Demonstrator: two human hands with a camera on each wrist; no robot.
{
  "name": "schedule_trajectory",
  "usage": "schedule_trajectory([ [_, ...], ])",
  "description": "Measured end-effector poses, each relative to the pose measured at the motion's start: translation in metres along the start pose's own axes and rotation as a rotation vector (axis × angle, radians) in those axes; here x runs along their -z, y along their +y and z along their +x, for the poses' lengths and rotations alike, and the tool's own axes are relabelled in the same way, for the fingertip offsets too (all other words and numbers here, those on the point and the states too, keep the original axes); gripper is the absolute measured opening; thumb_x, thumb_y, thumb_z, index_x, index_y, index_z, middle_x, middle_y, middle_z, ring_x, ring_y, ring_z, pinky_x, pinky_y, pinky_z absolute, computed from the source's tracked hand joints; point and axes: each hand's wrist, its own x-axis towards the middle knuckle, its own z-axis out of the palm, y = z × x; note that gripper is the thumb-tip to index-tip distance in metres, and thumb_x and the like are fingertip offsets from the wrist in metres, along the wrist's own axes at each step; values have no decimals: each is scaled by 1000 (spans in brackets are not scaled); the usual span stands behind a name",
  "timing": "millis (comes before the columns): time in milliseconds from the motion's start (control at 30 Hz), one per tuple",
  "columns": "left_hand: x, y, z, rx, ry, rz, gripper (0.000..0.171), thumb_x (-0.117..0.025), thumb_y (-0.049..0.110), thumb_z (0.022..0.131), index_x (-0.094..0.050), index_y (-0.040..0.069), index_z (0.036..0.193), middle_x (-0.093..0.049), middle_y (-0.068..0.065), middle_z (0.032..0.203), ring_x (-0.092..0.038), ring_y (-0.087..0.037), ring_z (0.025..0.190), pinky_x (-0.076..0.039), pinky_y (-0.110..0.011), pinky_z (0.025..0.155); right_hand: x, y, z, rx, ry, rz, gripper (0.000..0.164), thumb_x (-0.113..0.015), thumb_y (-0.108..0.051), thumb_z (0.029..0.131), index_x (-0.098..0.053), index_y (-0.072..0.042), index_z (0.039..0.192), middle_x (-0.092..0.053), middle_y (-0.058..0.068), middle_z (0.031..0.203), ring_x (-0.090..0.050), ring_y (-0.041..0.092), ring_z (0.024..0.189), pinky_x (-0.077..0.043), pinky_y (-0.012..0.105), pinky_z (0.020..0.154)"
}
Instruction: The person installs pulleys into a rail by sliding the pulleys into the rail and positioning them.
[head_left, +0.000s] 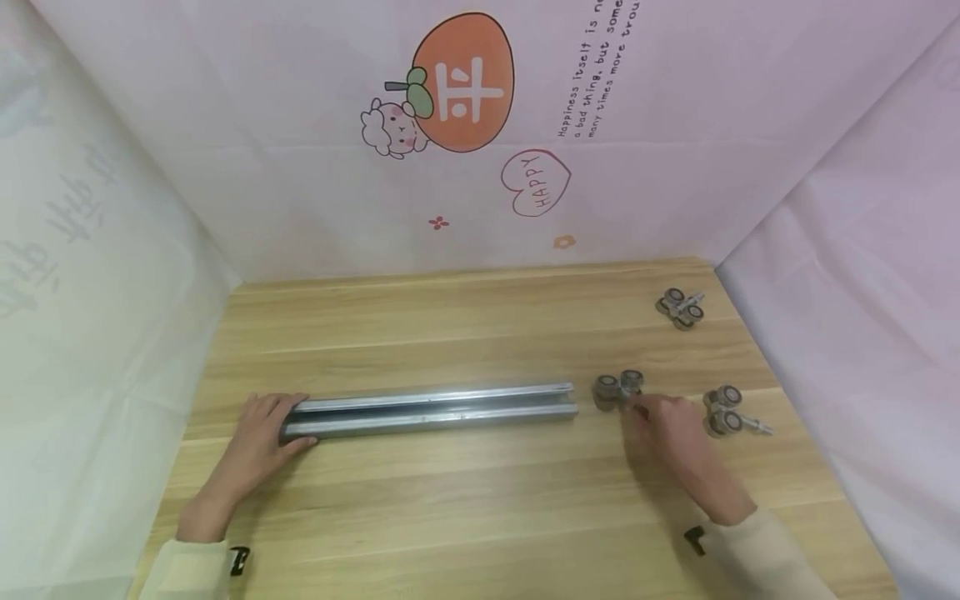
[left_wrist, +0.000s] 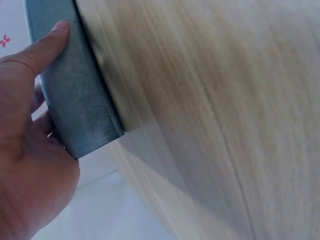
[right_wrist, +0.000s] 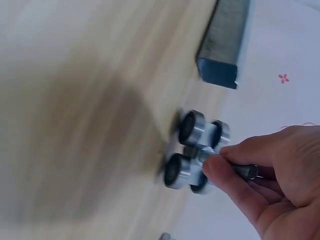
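Observation:
A metal channel track (head_left: pixel 427 412) lies across the wooden table with its slot facing up. My left hand (head_left: pixel 262 433) grips its left end, thumb along the near side and fingers on the far side; the left wrist view shows the thumb flat on the track's grey wall (left_wrist: pixel 75 85). Just beyond the track's right end, my right hand (head_left: pixel 671 429) pinches the bolt of a four-wheeled roller carriage (head_left: pixel 618 389). In the right wrist view the bolt (right_wrist: pixel 245 171) sits between thumb and fingers, with the wheels (right_wrist: pixel 192 127) pointing toward the track's end (right_wrist: pixel 218 70).
Two more roller carriages lie on the right: one at the back corner (head_left: pixel 681 308), another (head_left: pixel 726 410) beside my right hand. White printed cloth (head_left: pixel 315 167) hangs behind the wooden table (head_left: pixel 450 517) and along both its sides.

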Motion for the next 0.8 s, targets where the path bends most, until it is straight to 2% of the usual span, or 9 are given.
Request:
schedule_trajectory([
  [200, -1, -1, -1, -7, 5, -4, 68, -85, 21, 69, -58, 0, 127, -60, -24, 115, -51, -41, 112, -22, -67, 112, 14, -1, 17, -63, -132, -28, 7, -70, 3, 79, -76, 0, 81, -71, 13, 68, -49, 7, 46, -46, 22, 38],
  [333, -1, -3, 1, -21, 11, -10, 68, -85, 20, 69, -58, 0, 127, -61, -24, 115, -51, -41, 111, -22, -68, 111, 22, -2, 30, -88, -228, -41, 14, -66, 4, 82, -74, -4, 74, -65, 5, 60, -46, 8, 46, -44, 22, 38],
  [600, -1, -3, 2, -27, 14, -25, 67, -85, 19, 69, -58, -1, 127, -61, -23, 115, -51, -41, 112, -22, -68, 111, 26, -1, 50, -76, -332, -46, 29, -65, 3, 82, -61, -13, 57, -54, -4, 52, -42, 8, 45, -40, 22, 40],
  [633, -1, -3, 2, -27, 14, -26, 67, -85, 19, 69, -58, -1, 127, -61, -23, 115, -51, -41, 112, -23, -68, 111, 27, -1, 53, -80, -346, -43, 28, -65, 3, 82, -62, -12, 59, -54, -3, 52, -42, 9, 45, -40, 22, 39],
  [733, 0, -4, 2, -30, 16, -26, 66, -85, 18, 69, -58, -1, 127, -61, -23, 115, -51, -41, 112, -25, -67, 110, 27, 1, 61, -88, -378, -19, 16, -66, 4, 81, -70, -5, 68, -63, 4, 60, -47, 10, 48, -44, 25, 42],
  [800, 0, -4, 2, -33, 18, -26, 66, -85, 18, 69, -58, -1, 126, -61, -23, 114, -50, -40, 111, -26, -66, 109, 27, 2, 66, -83, -389, 0, 8, -69, 4, 79, -75, -1, 80, -70, 11, 71, -54, 11, 52, -50, 27, 46],
])
